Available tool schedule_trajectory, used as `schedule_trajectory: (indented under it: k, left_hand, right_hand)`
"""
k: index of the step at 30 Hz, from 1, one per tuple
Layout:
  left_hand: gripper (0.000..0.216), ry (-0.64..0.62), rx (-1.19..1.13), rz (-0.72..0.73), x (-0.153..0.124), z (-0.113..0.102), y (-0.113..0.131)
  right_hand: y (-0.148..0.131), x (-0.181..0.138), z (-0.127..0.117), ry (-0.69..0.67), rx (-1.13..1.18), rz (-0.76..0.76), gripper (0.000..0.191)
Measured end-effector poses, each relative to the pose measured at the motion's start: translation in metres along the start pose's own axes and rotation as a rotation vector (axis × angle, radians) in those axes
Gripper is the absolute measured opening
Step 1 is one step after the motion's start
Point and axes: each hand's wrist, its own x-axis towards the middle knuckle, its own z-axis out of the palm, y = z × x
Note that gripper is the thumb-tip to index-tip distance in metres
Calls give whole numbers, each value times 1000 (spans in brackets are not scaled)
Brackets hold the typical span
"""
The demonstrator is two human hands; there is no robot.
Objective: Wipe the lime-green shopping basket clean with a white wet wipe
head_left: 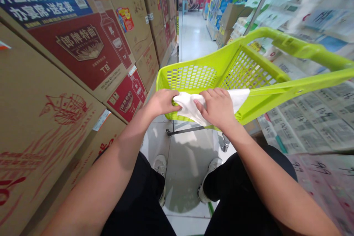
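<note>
A lime-green plastic shopping cart [190, 67] stands sideways in front of me, its handle to the right. Over its near rim lies a white cloth [190, 106], with one end spread out to the right. My right hand [217, 105] is closed over the cloth and the rim, its thumb on the near side. At the rim's left corner, my left hand [163, 102] is curled around the edge, fingertips and thumb touching the cloth's left end. The part of the rim under both hands is hidden.
Stacked cardboard cartons [83, 44] form a wall close on my left. Shelves of packaged tissues [309, 118] line the right side, near the cart handle. A tiled aisle [193, 33] runs ahead. My shoes [159, 166] are on the floor behind the cart's wheels [224, 143].
</note>
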Motion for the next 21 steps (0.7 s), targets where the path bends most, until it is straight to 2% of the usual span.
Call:
schedule_trajectory:
  k: [2, 5, 9, 12, 14, 16, 21]
  left_hand:
    - [31, -16, 33, 5, 0, 0, -7]
    - [38, -86, 155, -9, 2, -1, -14]
    - [43, -121, 233, -32, 5, 3, -15]
    - [44, -97, 239, -49, 7, 7, -8]
    - [42, -74, 215, -61, 6, 9, -1]
    - [43, -25, 128, -67, 5, 10, 5]
    - [81, 178, -288, -24, 0, 11, 10]
  right_hand:
    - [6, 2, -3, -22, 15, 30, 55]
    - [35, 1, -12, -14, -1, 161, 56]
    - [89, -8, -23, 144, -80, 355, 49]
    - [109, -15, -24, 230, -112, 388, 43]
    - [103, -16, -19, 218, -108, 348, 44]
    - [86, -13, -12, 154, -78, 264, 46]
    - [46, 2, 4, 28, -8, 66, 47]
